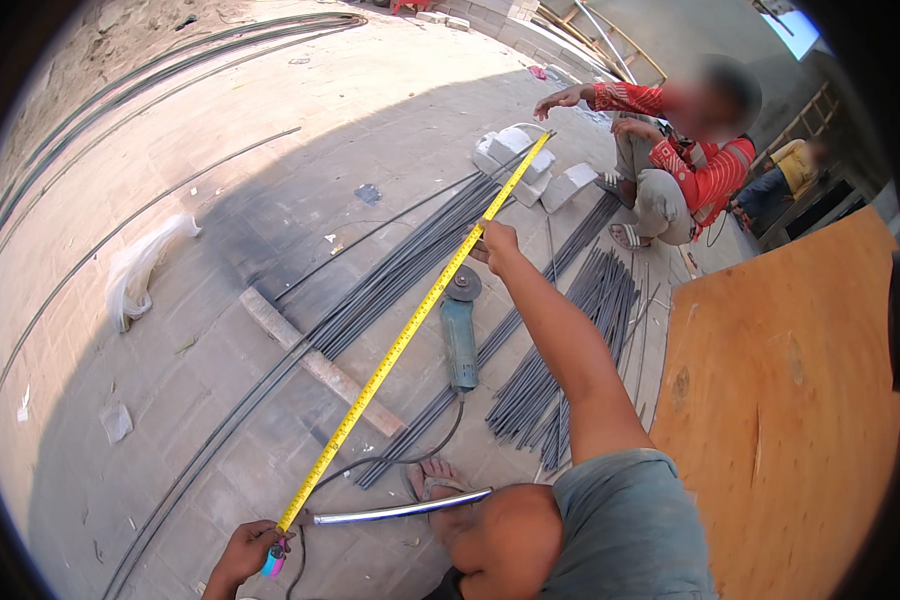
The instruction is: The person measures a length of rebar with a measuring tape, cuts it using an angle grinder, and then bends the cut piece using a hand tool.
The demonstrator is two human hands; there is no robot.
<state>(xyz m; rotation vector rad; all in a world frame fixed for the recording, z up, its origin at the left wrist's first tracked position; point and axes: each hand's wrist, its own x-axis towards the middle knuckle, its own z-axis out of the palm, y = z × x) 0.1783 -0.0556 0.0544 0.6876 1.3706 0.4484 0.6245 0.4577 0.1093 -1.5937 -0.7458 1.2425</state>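
A yellow tape measure (391, 357) is pulled out in a long diagonal over a bundle of dark steel rods (400, 265). My left hand (242, 556), at the lower left, is closed around its pink and blue case. Farther up, my right hand (497, 246) grips the blade between its fingers. The far end of the blade lies by white blocks (515, 155), where the rods end. Beneath the blade and my right forearm, a teal angle grinder (459, 340) with a round disc rests on the ground, its dark cord running toward me.
A wooden plank (270, 318) lies under the rods. Shorter cut rods (560, 350) are heaped right of the grinder. A shiny metal tube (400, 508) is near my sandalled foot (438, 480). A person in red (710, 175) squats at far right, near a plywood sheet (780, 390).
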